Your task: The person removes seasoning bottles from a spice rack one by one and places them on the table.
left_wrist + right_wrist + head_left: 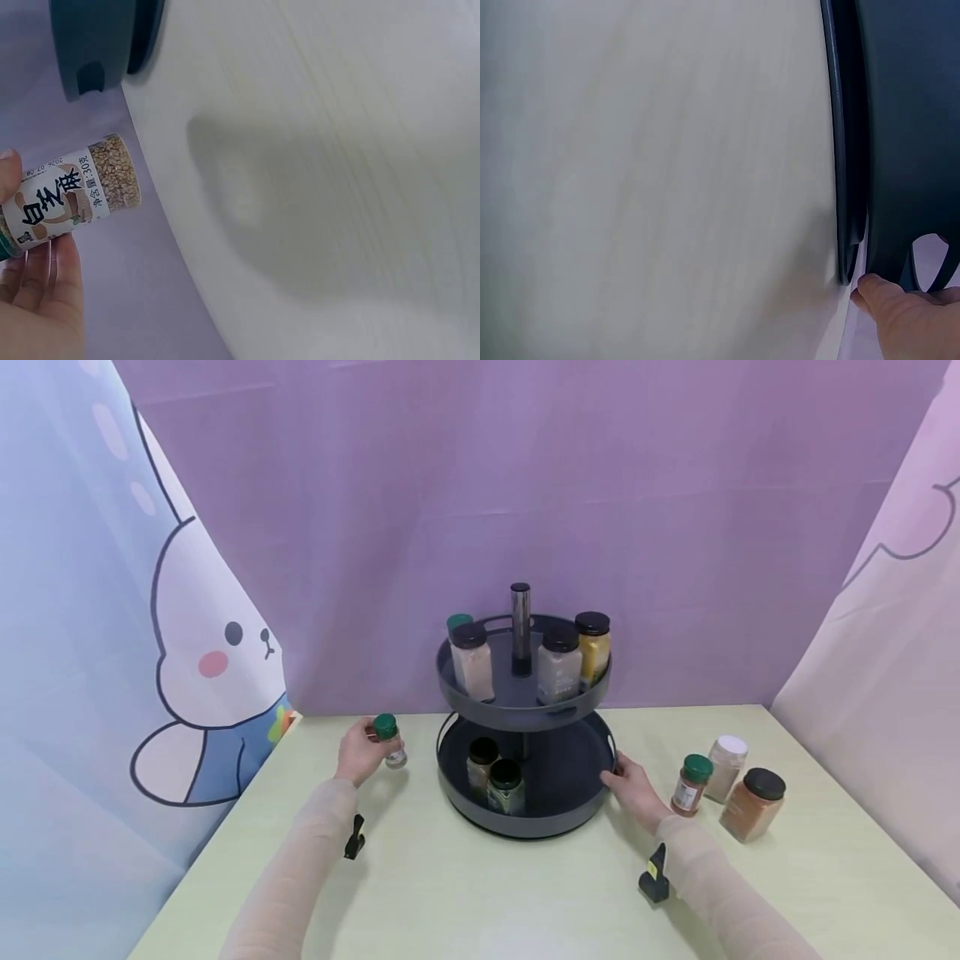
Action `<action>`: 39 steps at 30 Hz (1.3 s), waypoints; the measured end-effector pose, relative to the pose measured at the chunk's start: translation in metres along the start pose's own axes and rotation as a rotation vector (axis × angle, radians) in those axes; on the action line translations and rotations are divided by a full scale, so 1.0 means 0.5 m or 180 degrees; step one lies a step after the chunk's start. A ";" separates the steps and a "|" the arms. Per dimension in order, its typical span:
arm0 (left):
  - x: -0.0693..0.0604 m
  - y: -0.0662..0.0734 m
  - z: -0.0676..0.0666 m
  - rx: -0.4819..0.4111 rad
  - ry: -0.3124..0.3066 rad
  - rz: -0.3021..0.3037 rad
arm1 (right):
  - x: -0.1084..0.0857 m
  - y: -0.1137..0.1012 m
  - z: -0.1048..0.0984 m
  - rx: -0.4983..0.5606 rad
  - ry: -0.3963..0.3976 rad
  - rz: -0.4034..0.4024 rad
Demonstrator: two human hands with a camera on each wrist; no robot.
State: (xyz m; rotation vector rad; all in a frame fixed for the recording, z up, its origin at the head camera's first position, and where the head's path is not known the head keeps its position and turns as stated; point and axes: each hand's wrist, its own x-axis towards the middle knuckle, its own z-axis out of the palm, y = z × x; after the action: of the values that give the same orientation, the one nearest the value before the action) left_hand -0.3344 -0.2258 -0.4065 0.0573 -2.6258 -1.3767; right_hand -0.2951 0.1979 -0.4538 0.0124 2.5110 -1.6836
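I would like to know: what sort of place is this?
Probably a staged filming corner with kitchen goods: purple cloth hangs behind the table, cartoon-printed cloth at the left, and seasoning jars stand on a two-tier rack.

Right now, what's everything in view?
Table: one, pale green, foreground
Tiered rack: one, dark grey, on table
Upper jars: four, three black-lidded, one green-lidded, top tier
Lower jars: two, black-lidded, bottom tier
Loose jars: three, lids green, white, black, table right
Sesame jar: one, green-lidded, left of rack
Cloths: three, purple behind, rabbit-printed blue left, pinkish right
Wrist devices: two, black, at wrists
Sleeves: two, beige, forearms
Left hand: one, bare, holding sesame jar
Right hand: one, bare, gripping rack's lower rim
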 end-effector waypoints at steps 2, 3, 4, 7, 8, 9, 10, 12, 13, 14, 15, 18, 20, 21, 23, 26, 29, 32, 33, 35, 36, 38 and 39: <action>0.001 -0.007 -0.006 0.0032 0.0014 -0.0021 | 0.000 -0.001 0.001 0.0006 0.0016 -0.0012; 0.002 -0.011 -0.008 0.0045 0.0027 -0.0039 | 0.001 -0.001 0.001 0.0003 0.0018 -0.0017; 0.001 -0.014 -0.010 0.0050 0.0031 -0.0057 | 0.001 -0.002 0.002 0.0002 0.0020 -0.0012; 0.002 -0.024 -0.015 0.0101 0.0044 -0.0095 | 0.001 -0.002 0.002 -0.0002 0.0010 0.0036; 0.002 -0.027 -0.016 0.0121 0.0055 -0.0111 | 0.001 -0.002 0.001 -0.0005 0.0005 0.0053; 0.001 -0.030 -0.017 0.0142 0.0064 -0.0120 | 0.001 -0.001 0.001 -0.0010 0.0000 0.0060; 0.001 -0.032 -0.019 0.0159 0.0076 -0.0136 | 0.001 -0.001 0.001 -0.0007 0.0000 0.0070; 0.000 -0.036 -0.021 0.0200 0.0103 -0.0183 | 0.001 0.000 0.001 0.0000 -0.0002 0.0069; 0.000 -0.038 -0.022 0.0210 0.0114 -0.0206 | 0.001 0.000 0.001 0.0006 -0.0002 0.0068; -0.001 -0.039 -0.024 0.0216 0.0126 -0.0241 | 0.001 0.000 0.001 0.0013 0.0000 0.0061; -0.001 -0.041 -0.025 0.0223 0.0132 -0.0273 | 0.001 0.000 0.001 0.0017 0.0002 0.0052; -0.004 -0.044 -0.029 0.0249 0.0129 -0.0354 | 0.001 0.001 0.001 0.0016 0.0005 0.0034; -0.006 -0.048 -0.031 0.0261 0.0119 -0.0383 | 0.001 0.001 0.001 0.0009 0.0012 0.0025; -0.006 -0.050 -0.031 0.0264 0.0117 -0.0400 | 0.002 0.001 0.001 0.0002 0.0010 0.0015; -0.007 -0.055 -0.032 0.0260 0.0109 -0.0420 | 0.002 0.002 0.001 -0.0002 0.0011 0.0006; -0.008 -0.063 -0.031 0.0228 0.0102 -0.0443 | 0.002 0.002 0.001 0.0002 0.0012 0.0017; -0.008 -0.069 -0.029 0.0215 0.0104 -0.0437 | 0.001 0.002 0.001 0.0000 0.0014 0.0032; -0.008 -0.074 -0.027 0.0213 0.0112 -0.0444 | 0.000 0.002 0.000 -0.0027 0.0019 0.0022; -0.008 -0.075 -0.027 0.0216 0.0110 -0.0443 | 0.000 0.002 0.000 -0.0035 0.0021 0.0015; -0.008 -0.076 -0.026 0.0215 0.0106 -0.0453 | -0.001 0.002 0.000 -0.0041 0.0029 0.0012; -0.007 -0.077 -0.026 0.0213 0.0103 -0.0456 | 0.000 0.003 0.000 -0.0044 0.0030 0.0005; -0.007 -0.080 -0.025 0.0212 0.0099 -0.0472 | 0.000 0.003 0.000 -0.0044 0.0027 0.0010; -0.007 -0.081 -0.025 0.0211 0.0100 -0.0483 | 0.000 0.003 0.000 -0.0047 0.0025 0.0010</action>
State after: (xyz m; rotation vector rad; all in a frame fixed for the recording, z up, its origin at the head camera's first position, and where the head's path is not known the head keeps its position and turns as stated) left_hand -0.3306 -0.2584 -0.4331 0.2900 -2.6887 -1.3211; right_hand -0.2951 0.1983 -0.4552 0.0216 2.5276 -1.6670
